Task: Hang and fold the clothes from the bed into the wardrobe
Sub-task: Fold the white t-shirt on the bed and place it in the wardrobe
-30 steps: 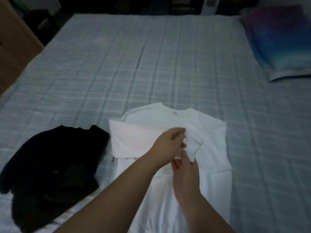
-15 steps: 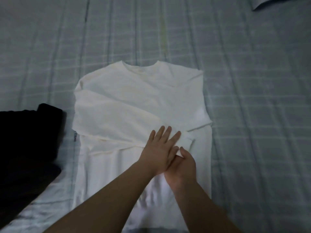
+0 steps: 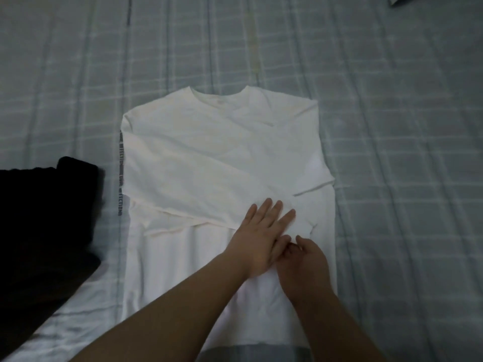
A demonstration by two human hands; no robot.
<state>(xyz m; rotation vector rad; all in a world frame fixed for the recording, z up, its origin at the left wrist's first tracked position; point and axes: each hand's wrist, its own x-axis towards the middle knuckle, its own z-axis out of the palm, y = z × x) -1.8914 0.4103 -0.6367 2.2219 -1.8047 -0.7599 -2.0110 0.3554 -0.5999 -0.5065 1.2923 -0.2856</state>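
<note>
Since half a second ago, little has shifted: left hand [image 3: 261, 236] still presses flat, fingers straight, on the folded sleeve at lower centre; right hand [image 3: 304, 262] curls beside it, grip unclear. White long-sleeved shirt [image 3: 209, 163] lies mid-frame on the checked bedsheet [image 3: 392, 152], black garment [image 3: 39, 218] at left.

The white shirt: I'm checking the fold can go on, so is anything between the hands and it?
Nothing visible. The left hand lies flat on the white shirt and the right hand rests on it beside it.
</note>
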